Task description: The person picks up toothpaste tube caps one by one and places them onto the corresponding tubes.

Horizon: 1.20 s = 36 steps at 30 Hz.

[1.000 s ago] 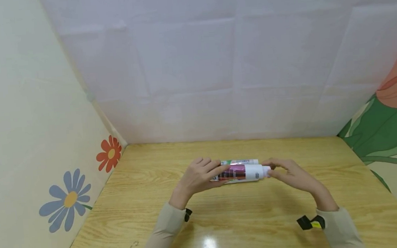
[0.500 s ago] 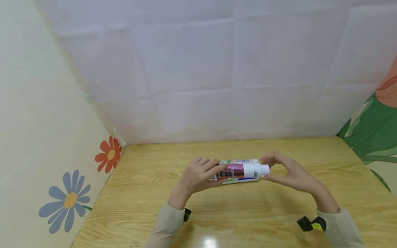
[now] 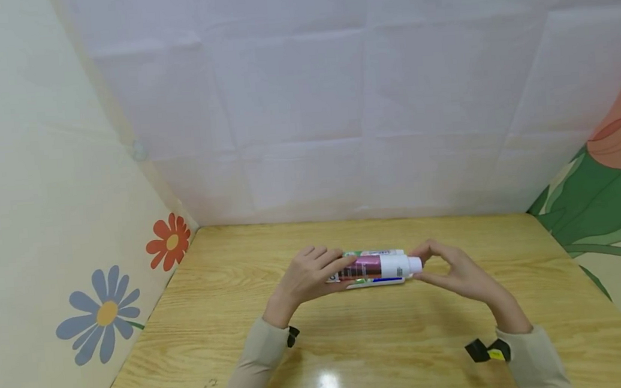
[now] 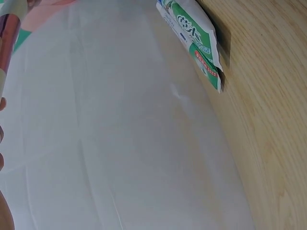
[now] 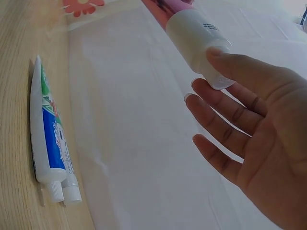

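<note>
In the head view my left hand (image 3: 309, 278) grips a purple-and-white tube (image 3: 370, 267) by its left part, holding it level above the table. The thumb and forefinger of my right hand (image 3: 456, 273) pinch its white cap (image 3: 415, 265) at the right end. In the right wrist view the thumb lies on the cap (image 5: 218, 74), and the other fingers spread below it. Two toothpaste tubes lie side by side on the table underneath: one with a blue and green print (image 5: 52, 134), the other white (image 5: 72, 187) and partly hidden behind it.
The wooden table (image 3: 353, 347) runs back to a white sheet (image 3: 293, 99) hanging behind it. A flowered panel (image 3: 46, 206) stands on the left, and a panel with green leaves (image 3: 609, 209) on the right.
My right thumb and fingers have shifted on the cap, opening a little and then closing round it again. The tube has turned and moved only slightly; the left hand keeps its grip.
</note>
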Each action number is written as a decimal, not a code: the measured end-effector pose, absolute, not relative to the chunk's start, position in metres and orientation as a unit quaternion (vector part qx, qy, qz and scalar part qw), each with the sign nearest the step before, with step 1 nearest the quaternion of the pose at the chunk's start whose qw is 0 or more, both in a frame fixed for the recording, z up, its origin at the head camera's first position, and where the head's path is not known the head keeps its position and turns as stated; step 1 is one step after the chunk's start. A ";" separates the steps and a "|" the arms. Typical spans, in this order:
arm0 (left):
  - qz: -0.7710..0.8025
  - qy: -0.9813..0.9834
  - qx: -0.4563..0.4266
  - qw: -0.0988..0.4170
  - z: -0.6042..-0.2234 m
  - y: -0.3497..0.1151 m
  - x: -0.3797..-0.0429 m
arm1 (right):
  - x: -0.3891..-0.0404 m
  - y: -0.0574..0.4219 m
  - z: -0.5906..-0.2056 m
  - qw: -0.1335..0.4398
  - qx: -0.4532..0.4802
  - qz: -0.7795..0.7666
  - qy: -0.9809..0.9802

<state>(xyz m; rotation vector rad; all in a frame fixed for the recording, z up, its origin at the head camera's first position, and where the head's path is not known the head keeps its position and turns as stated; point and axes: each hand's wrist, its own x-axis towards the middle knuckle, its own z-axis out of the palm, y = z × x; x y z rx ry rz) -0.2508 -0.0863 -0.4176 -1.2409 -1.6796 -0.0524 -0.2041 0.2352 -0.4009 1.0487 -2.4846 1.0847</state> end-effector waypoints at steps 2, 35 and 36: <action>-0.023 -0.694 -0.514 0.504 -0.418 -0.086 -0.251 | -0.204 0.235 -0.401 0.117 0.359 0.371 -0.849; -0.012 -0.695 -0.514 0.502 -0.419 -0.085 -0.248 | -0.206 0.239 -0.404 0.064 0.374 0.349 -0.857; -0.011 -0.695 -0.514 0.502 -0.419 -0.085 -0.249 | -0.206 0.239 -0.405 0.062 0.376 0.349 -0.856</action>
